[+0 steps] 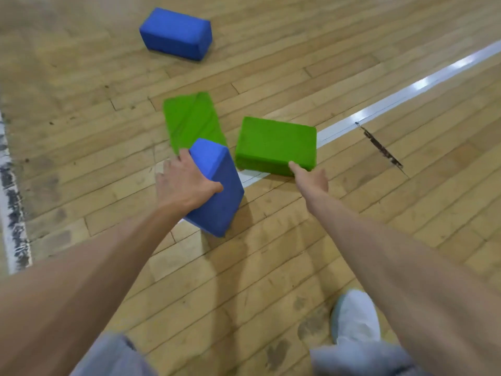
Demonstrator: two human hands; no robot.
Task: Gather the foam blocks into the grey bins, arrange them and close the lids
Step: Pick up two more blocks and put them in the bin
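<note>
Reaching right hand (311, 181) meets the near green block (275, 143)!
Left hand (184, 183) has its fingers curled round a tilted blue block (217, 185); the green one lies flat on the floor (271, 267), straight ahead of the right hand, long axis crosswise to the reach. Thumb touches its near edge, other fingers hidden, so gripping or not, I can't tell.
</note>
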